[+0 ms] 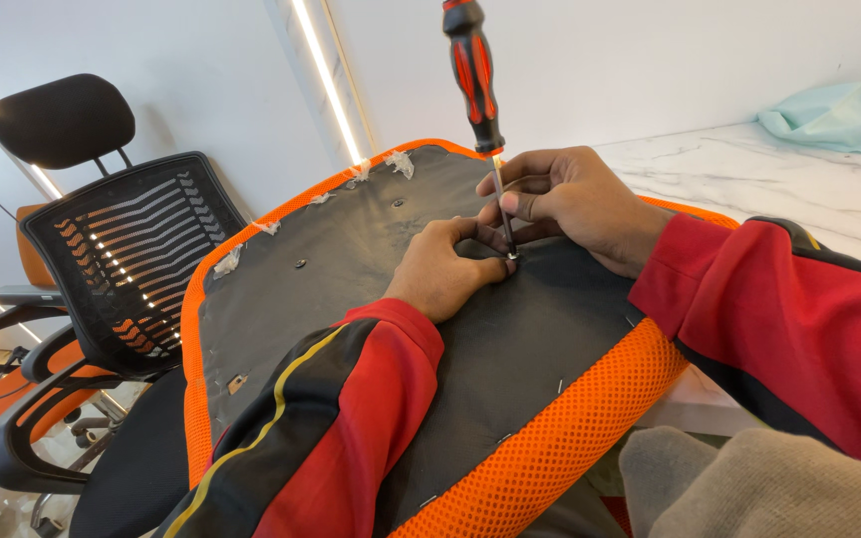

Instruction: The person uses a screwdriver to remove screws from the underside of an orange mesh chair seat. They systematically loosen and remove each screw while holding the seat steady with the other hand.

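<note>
- A grey knee (749,488) is seen nearest the camera, just right of the seat cushion (351,259), which lies upside down with its black underside up and an orange mesh edge (550,448) around it
- Red and black sleeves (351,418) are laid across the near half of the seat cushion
- The left hand (442,271) is pressed on the middle of the seat cushion, fingers curled shut and pinched at the screwdriver tip
- The screwdriver (480,110), red and black in the handle, is stood nearly upright with its tip on the middle of the seat cushion
- The right hand (575,199) is closed around the screwdriver's metal shaft, low down, just behind the left hand
- A black mesh office chair (112,259) is stood to the left of the seat cushion
- A white marble table (779,179) is seen right of and beyond the seat cushion, with a pale green cloth (839,118) lying at its far end
</note>
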